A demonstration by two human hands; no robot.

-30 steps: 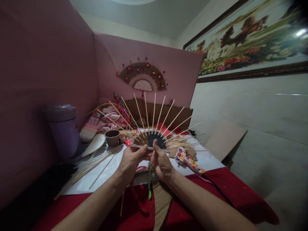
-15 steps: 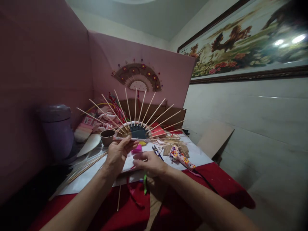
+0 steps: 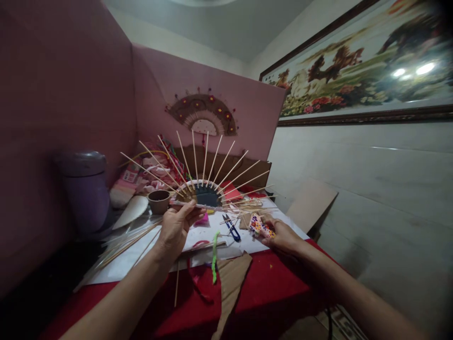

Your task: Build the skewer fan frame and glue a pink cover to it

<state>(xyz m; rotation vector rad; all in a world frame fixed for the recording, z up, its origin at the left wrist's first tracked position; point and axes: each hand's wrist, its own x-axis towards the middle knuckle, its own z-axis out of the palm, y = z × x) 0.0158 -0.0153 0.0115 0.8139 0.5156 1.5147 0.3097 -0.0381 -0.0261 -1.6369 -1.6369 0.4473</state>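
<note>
My left hand (image 3: 179, 228) pinches the lower edge of a half-round fan frame (image 3: 207, 196), thumb on top. Thin wooden sticks fan out from its curved rim, and a dark panel shows on its near face. Over at the right, my right hand (image 3: 285, 234) is closed around the handle of a flower-patterned glue gun (image 3: 257, 225), which is at the table surface. Blue thread snips (image 3: 231, 228) lie between my hands. A green fuzzy strip (image 3: 215, 257) and a torn piece of cardboard (image 3: 231, 283) are nearer to me.
A brown cup (image 3: 159, 202) and a pale curved piece (image 3: 130, 212) stand left, beside long sticks (image 3: 130, 243). Behind is a purple lidded bin (image 3: 85, 193). A finished fan (image 3: 205, 113) hangs on the pink panel (image 3: 247, 108). Loose sticks (image 3: 251, 204) lie right. Red cloth (image 3: 283, 274) covers the front edge.
My right hand has moved from the middle to the right and taken hold of the glue gun. The left hand still holds the fan frame, now slightly further right in view.
</note>
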